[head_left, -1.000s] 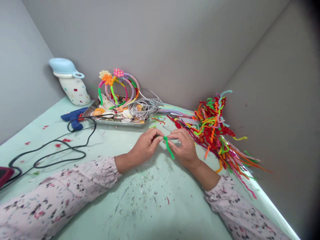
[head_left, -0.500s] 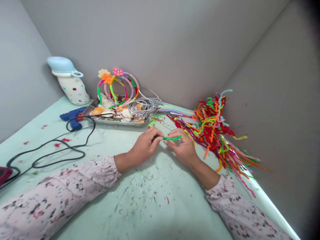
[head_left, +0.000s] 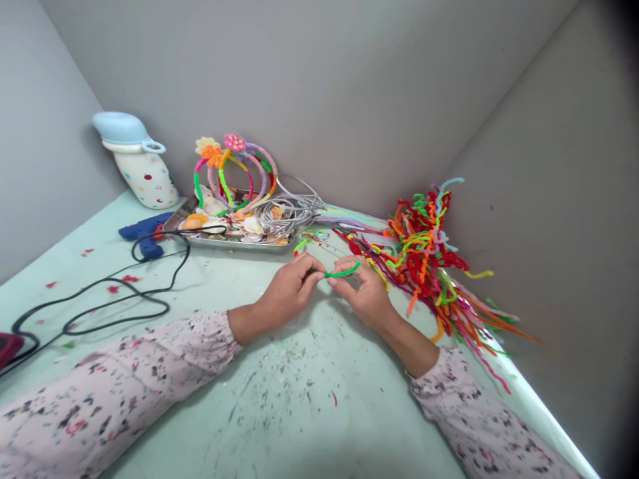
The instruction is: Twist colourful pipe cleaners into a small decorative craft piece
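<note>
2 bare hands meet at centre frame above a mint-green tabletop [head_left: 349, 419], as I watch from my remote head camera. Left hand [head_left: 291, 289]: fingers curled, thumb and fingertips pinching a fuzzy green pipe cleaner [head_left: 343, 272]. Right hand [head_left: 366, 293]: fingertips pressed together against the same strand, whose free end bows up over them. The strand lies between the 2 hands, clear of the tabletop. Just beside the right hand, a tangled heap of red, orange and green pipe cleaners [head_left: 422, 256] fans against the wall. Farther off, I see a steel tray [head_left: 200, 241] of seashells, colourful pipe-cleaner hairbands [head_left: 234, 166], a coil of silver wire [head_left: 284, 216], a blue glue gun [head_left: 144, 231] with a black cord [head_left: 100, 293], and a white polka-dot jug [head_left: 144, 178].
</note>
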`<state>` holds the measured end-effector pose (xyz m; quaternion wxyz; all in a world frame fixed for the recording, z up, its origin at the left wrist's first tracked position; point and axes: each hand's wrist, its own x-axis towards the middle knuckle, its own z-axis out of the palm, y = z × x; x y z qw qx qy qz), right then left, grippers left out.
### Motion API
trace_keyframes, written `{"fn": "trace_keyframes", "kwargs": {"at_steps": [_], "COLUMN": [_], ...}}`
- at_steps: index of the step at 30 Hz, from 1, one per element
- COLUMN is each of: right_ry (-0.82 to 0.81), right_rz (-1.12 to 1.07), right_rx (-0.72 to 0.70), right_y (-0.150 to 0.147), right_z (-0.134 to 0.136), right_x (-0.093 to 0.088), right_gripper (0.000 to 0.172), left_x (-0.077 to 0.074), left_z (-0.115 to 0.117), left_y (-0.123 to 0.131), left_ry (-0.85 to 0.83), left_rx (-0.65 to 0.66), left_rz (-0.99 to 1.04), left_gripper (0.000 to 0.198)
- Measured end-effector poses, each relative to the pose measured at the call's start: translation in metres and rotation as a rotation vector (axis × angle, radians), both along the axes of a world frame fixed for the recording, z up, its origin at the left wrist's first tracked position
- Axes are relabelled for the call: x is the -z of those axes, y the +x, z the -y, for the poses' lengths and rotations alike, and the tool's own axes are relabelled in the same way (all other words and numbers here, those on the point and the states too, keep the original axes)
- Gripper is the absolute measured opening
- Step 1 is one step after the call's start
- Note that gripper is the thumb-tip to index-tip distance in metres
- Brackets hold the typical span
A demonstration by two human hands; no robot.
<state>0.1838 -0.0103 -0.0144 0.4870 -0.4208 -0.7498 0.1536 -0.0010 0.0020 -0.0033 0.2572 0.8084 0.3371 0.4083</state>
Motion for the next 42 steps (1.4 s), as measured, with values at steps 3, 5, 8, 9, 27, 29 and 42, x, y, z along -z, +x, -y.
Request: {"fn": "trace_keyframes", "kwargs": {"at_steps": [3,5,8,9,27,29,42], "right_ry": [-0.022,-0.047,-0.087,-0.100,-0.170,-0.184,-0.182], "right_rz": [0.014,0.014,-0.004,-0.007,-0.024,-0.020,-0.021], "right_rx": [0.005,0.009,0.001,-0.003,-0.046,-0.053,-0.042], "right_y": [0.0010,0.0011,0.0008,0.0007,-0.0016,-0.0021,-0.0028], "right_z": [0.0008,0.0017,0.0024,0.0024,0.0032,0.0035,0.0035], "right_x": [-0.0003,-0.0012,-0.0028,-0.0032,-0.0074,-0.0079,-0.0071], "right_gripper": [0.008,0.010,0.012,0.013,0.019,0.020,0.020], "left_x": [0.0004,0.0005,0.0005,0.0005,0.0009,0.0013,-0.0039], "left_z": [-0.0001,-0.0001,-0.0001,0.0000,0.0010,0.0009,0.0044], "left_y": [0.0003,0.0004,0.0005,0.0004,0.0007,0.0009,0.0011], "left_ry": [0.008,0.011,0.010,0.010,0.005,0.012,-0.082], "left_rx": [-0.001,0.006,0.015,0.016,0.018,0.022,0.004], "left_rz": [0.002,-0.001,-0.006,-0.008,-0.041,-0.045,-0.025], "left_gripper": [0.012,0.013,0.014,0.014,0.011,0.011,0.007]}}
